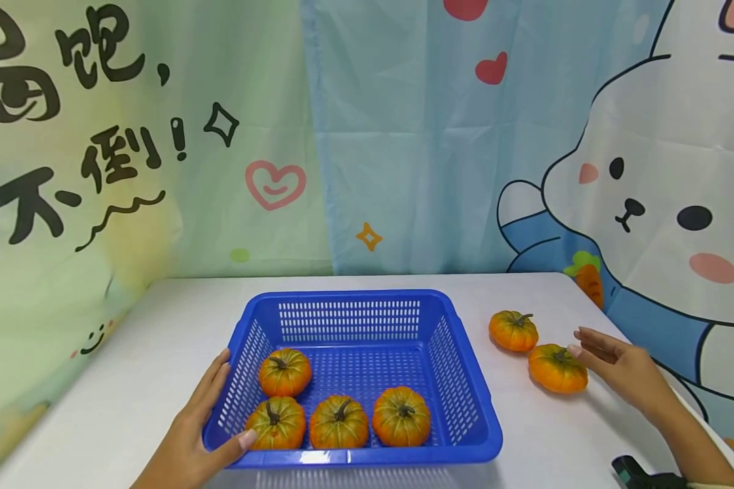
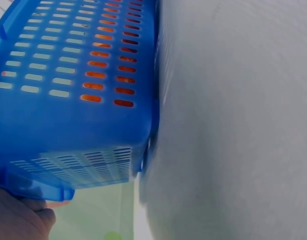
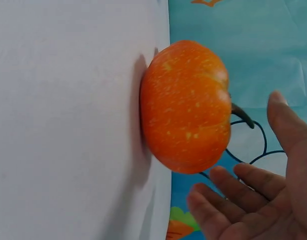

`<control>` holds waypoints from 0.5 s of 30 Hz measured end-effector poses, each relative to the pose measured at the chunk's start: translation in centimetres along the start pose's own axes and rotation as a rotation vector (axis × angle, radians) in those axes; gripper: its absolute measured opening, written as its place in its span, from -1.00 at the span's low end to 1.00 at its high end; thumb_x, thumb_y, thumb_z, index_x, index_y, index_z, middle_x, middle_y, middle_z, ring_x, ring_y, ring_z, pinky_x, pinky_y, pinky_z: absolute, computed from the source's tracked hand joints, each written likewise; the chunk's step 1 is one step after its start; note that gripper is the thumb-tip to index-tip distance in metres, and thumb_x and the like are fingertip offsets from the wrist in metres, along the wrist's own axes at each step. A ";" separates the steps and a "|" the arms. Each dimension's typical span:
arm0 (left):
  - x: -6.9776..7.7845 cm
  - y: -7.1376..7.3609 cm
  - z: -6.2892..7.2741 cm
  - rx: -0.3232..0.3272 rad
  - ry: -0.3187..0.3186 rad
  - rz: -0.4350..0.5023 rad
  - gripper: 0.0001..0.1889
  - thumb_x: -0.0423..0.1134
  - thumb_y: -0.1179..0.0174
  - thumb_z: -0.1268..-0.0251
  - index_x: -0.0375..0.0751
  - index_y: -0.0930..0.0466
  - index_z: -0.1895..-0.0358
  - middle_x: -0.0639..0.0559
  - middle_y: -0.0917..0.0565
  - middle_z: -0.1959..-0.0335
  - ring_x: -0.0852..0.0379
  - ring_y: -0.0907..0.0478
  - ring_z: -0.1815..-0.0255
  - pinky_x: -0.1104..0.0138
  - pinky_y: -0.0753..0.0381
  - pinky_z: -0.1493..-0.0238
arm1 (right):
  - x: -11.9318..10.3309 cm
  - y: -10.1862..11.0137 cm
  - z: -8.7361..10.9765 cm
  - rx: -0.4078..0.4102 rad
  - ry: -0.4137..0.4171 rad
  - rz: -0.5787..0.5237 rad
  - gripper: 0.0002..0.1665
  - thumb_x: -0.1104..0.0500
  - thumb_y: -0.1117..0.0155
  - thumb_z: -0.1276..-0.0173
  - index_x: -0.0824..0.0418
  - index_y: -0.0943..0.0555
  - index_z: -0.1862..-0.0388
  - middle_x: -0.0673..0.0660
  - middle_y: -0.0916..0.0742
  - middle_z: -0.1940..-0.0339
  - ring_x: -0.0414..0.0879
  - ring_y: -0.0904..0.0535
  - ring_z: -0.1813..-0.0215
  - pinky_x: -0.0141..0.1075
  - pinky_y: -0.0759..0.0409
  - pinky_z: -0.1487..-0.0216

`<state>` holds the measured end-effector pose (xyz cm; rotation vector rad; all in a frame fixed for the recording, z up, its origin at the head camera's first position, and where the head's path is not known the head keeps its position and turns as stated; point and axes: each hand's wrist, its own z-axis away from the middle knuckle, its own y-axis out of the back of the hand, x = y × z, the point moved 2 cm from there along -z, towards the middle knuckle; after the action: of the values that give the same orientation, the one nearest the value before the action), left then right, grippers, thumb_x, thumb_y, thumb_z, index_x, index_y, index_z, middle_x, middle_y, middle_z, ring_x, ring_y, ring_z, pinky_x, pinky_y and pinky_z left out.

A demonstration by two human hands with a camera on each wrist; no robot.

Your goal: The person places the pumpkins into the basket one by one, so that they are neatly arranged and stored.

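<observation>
A blue plastic basket (image 1: pixel 342 456) with slotted walls stands on the table, several small orange-green pumpkins (image 1: pixel 339 422) along its front and left side. My left hand (image 1: pixel 189 424) holds its front left corner, thumb over the front rim and fingers along the left rim. In the left wrist view, fingers (image 2: pixel 41 212) curl at the basket's rim (image 2: pixel 28 186). To the right of the basket, my right hand (image 1: pixel 626 370) hovers with spread fingers beside a pumpkin (image 1: pixel 556 370) on the table. The right wrist view shows that pumpkin (image 3: pixel 186 107) resting upright, fingers and thumb apart from it.
A second loose pumpkin (image 1: pixel 514 331) sits just behind the one by my right hand. The white table (image 1: pixel 116 380) ends at a printed curtain (image 1: pixel 379 136) at the back and sides. A black device (image 1: pixel 639 472) is on the right wrist.
</observation>
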<state>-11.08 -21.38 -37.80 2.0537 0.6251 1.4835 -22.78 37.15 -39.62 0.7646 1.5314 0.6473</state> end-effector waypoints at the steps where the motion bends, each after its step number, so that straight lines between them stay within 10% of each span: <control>1: 0.0 0.0 0.0 -0.001 0.003 0.000 -0.03 -0.03 -0.28 -0.20 -0.17 0.10 -0.57 -0.01 0.13 -0.59 -0.35 -0.04 -0.46 -0.14 -0.27 -0.18 | 0.2 -0.1 -0.1 -0.025 -0.010 -0.001 -0.05 -0.25 -0.08 -0.43 0.52 -0.23 -0.41 0.54 -0.43 -0.28 0.45 -0.40 -0.23 0.01 -0.57 0.01; 15: 0.1 0.1 -0.1 -0.017 0.065 -0.003 -0.02 0.03 -0.26 -0.21 -0.13 0.13 -0.58 -0.03 0.15 -0.59 -0.37 0.01 -0.47 -0.28 -0.20 -0.20 | 0.5 -0.3 -0.9 -0.186 -0.063 0.006 -0.13 -0.22 -0.19 -0.38 0.54 -0.41 -0.26 0.51 -0.53 -0.18 0.30 -0.52 -0.08 -0.03 -0.65 0.04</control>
<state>-11.17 -21.34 -37.66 1.9981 0.6378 1.5539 -23.73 37.35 -40.07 0.6432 1.3901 0.7516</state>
